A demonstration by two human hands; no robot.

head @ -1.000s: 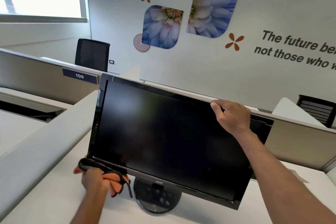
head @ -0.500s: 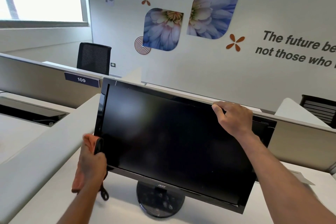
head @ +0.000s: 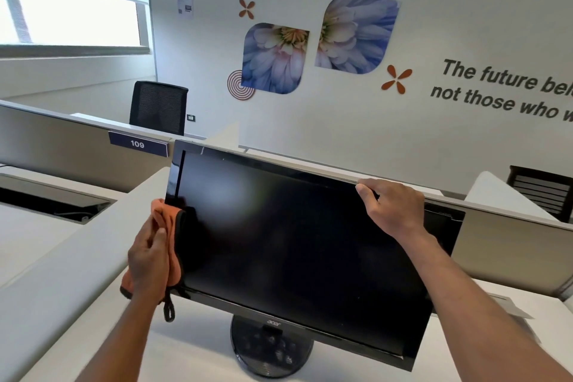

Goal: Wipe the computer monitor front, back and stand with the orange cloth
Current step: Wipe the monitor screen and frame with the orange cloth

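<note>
Head view, left hand (head: 148,260) gripping orange cloth (head: 169,220), right hand (head: 393,208) clutching monitor (head: 294,242) top, fingertips hidden

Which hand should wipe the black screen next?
Left. The left hand holds the orange cloth against the left edge of the monitor, so it can sweep across. The right hand grips the top edge, steadying it, and has no cloth.
</note>
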